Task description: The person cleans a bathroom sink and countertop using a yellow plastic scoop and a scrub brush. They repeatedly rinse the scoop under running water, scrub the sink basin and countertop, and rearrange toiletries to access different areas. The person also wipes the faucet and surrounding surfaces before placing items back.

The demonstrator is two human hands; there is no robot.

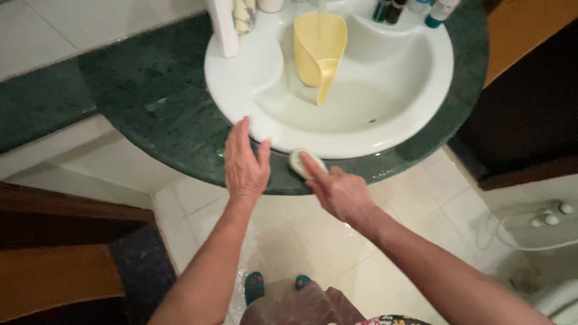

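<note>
My left hand (244, 161) lies flat on the front edge of the dark green marble counter (150, 102), fingers together, thumb out toward the white sink rim (241, 78). It holds nothing. My right hand (334, 189) presses a small pale green scrub sponge (296, 161) against the counter's front edge, just below the sink rim. The sponge is partly covered by my fingers. Inside the white basin leans a pale yellow plastic scoop (319, 48) with its handle pointing down toward the drain.
Bottles and tubes (415, 9) stand along the back of the sink. A white box (223, 27) stands at the left rim. Below is a wet pale tiled floor (301, 241), my teal sandals (254, 287), a wooden cabinet (54, 277) at left and a white fixture (542, 222) at right.
</note>
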